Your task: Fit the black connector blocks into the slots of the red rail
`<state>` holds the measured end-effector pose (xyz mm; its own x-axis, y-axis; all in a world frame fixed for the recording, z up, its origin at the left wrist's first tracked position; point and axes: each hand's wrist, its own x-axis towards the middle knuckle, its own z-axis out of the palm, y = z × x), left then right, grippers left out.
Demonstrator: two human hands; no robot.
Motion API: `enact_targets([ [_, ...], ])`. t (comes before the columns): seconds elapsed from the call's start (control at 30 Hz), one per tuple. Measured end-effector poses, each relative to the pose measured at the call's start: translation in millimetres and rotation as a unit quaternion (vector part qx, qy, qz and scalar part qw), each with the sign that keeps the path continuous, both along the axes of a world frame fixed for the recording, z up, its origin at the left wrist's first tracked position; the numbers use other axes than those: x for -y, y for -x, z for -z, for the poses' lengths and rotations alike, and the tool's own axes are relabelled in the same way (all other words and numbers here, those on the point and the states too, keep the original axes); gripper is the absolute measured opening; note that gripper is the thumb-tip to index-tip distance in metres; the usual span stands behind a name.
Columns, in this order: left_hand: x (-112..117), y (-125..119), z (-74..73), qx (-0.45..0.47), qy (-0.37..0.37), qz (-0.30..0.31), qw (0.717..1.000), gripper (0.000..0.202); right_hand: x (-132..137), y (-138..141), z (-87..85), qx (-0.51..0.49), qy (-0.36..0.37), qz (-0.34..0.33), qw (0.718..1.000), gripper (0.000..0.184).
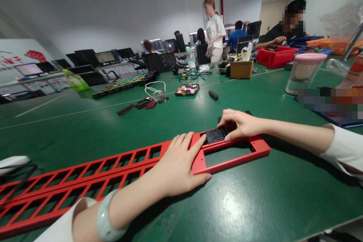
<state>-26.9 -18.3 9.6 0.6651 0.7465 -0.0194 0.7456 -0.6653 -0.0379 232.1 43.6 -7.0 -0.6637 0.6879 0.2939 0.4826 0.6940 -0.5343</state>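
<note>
A long red frame (85, 181) with many rectangular openings lies across the green table (255, 204). My left hand (178, 166) lies flat on it, fingers stretched out, pressing near its right end. My right hand (241, 124) rests on a small black module (216, 135) seated in the frame's end opening, fingertips pressed on its right edge. A wider opening (227, 155) in the frame below the module shows bare table.
Loose black and dark red pieces (141, 105), a white cable (154, 90), a small tray of parts (187, 90) and a black block (213, 95) lie further back. A pink-lidded cup (304, 72) stands right. Other people work at far red bins (273, 56).
</note>
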Motion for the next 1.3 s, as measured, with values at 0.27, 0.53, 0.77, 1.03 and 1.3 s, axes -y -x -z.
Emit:
enact_targets([
  [0.27, -0.7, -1.5, -0.7, -0.014, 0.003, -0.002, 1.0, 0.089, -2.0, -0.2, 1.8, -0.004, 0.008, -0.004, 1.0, 0.036],
  [0.53, -0.9, -1.4, 0.0, -0.019, 0.0, -0.002, 1.0, 0.088, -2.7, -0.5, 3.2, 0.003, -0.01, -0.015, 1.0, 0.035],
  [0.77, -0.6, -1.6, -1.0, -0.014, 0.0, -0.002, 1.0, 0.088, -1.4, -0.4, 3.5, 0.007, -0.016, -0.01, 1.0, 0.034],
  [1.03, -1.3, -1.2, 0.1, -0.019, 0.001, -0.004, 1.0, 0.089, 1.0, 0.5, 3.9, 0.018, -0.036, 0.001, 0.999, 0.034],
  [1.3, -0.3, -1.6, -0.1, -0.012, -0.005, -0.001, 1.0, 0.089, 5.2, 1.0, 2.1, 0.042, -0.076, -0.024, 0.996, 0.038],
])
